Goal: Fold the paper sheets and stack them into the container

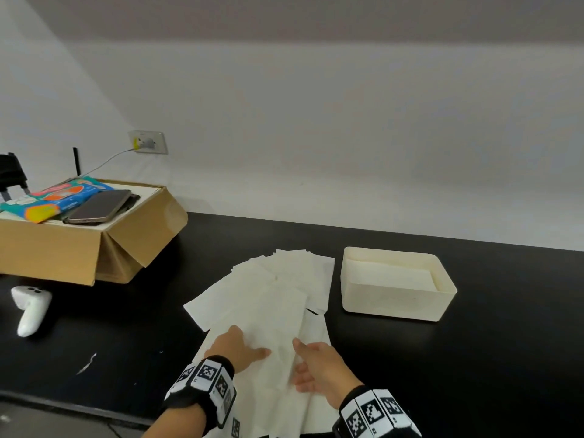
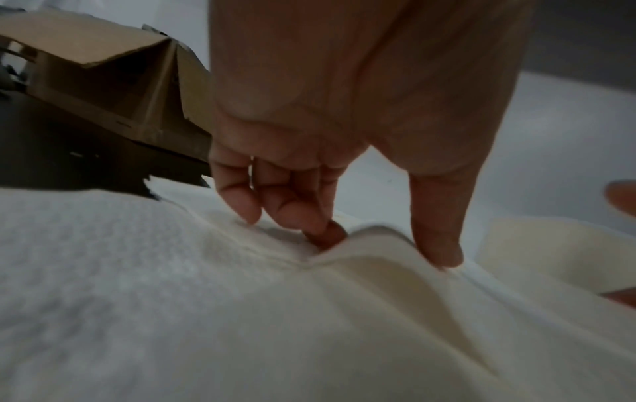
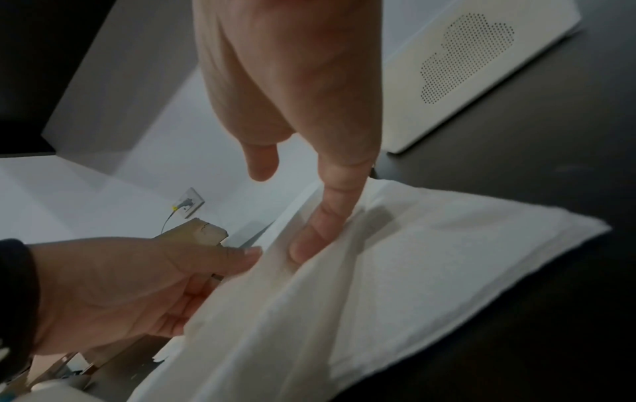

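Closest in, both hands are on the top paper towel (image 1: 268, 314) of the spread-out pile. The left hand (image 1: 235, 347) has its fingers curled, pinching up a ridge of it; the right hand (image 1: 319, 366) rests looser, one finger tucked under a raised edge. I'd peel off just one sheet and line the edges up before creasing. The cream container (image 1: 396, 300), past the right hand, already holds folded ones. Black surface (image 1: 505, 358), white wall, cardboard box (image 1: 79, 248) beyond the left hand.

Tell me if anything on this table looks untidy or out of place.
The paper sheets lie fanned out askew beside the container, not squared up. A small white scrap lies alone on the black table, left of the hands.
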`<act>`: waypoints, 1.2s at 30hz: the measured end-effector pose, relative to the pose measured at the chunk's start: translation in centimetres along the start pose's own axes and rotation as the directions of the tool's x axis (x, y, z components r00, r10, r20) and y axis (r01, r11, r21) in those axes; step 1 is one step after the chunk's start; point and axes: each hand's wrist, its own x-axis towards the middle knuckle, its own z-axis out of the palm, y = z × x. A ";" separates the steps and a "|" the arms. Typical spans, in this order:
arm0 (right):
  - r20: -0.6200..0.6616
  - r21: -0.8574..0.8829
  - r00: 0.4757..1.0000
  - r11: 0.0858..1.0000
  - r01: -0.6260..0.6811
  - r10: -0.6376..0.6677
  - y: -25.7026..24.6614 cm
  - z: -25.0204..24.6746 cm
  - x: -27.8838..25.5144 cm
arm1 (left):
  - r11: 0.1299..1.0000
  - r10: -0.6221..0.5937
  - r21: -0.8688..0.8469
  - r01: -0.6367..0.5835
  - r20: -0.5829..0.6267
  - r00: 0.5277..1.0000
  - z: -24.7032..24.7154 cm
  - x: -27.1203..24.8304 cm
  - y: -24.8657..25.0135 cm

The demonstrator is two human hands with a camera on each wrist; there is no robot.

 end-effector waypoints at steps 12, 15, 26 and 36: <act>-0.078 -0.122 0.997 0.992 0.004 -0.013 0.2 -0.5 0.9 | 0.966 0.094 -0.252 -0.065 0.103 0.990 2.1 -0.9 1.1; -0.123 -0.252 0.992 0.968 -0.011 -0.021 -0.3 -0.7 0.6 | 0.930 0.041 -0.365 -0.036 0.004 0.999 1.5 -0.9 1.2; -0.282 -0.198 0.958 0.974 -0.113 0.054 -1.4 -5.7 -0.6 | 0.958 0.084 -0.285 -0.018 0.218 0.972 1.4 -1.0 1.4; -0.457 -0.135 0.889 0.989 -0.061 -0.008 -1.7 -11.9 -2.5 | 0.978 0.161 -0.187 -0.093 0.395 0.904 3.1 -3.2 4.6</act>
